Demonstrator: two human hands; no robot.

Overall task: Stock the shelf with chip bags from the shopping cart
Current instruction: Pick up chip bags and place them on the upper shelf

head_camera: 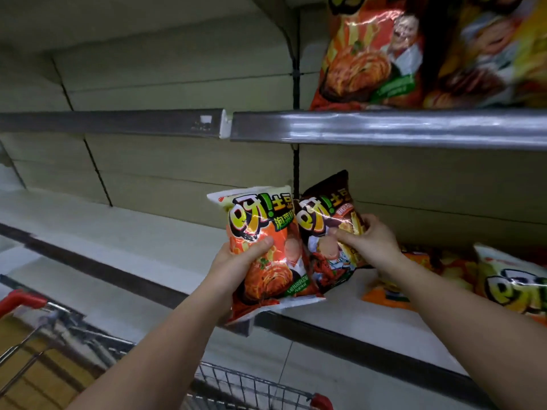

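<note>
Above the shelf [124, 232], our left hand [236, 255] grips the orange bag [266, 261], right hand [373, 244] the brown bag [322, 214], bags touching.

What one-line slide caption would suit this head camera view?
Left hand grips an orange chip bag, right hand a dark brown one, above a pale store shelf.

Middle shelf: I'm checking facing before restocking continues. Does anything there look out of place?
Yes. An orange bag lies flat on the middle shelf right of the hands, not upright like the upper-shelf bags. Both hands hold bags: orange, brown.
</note>
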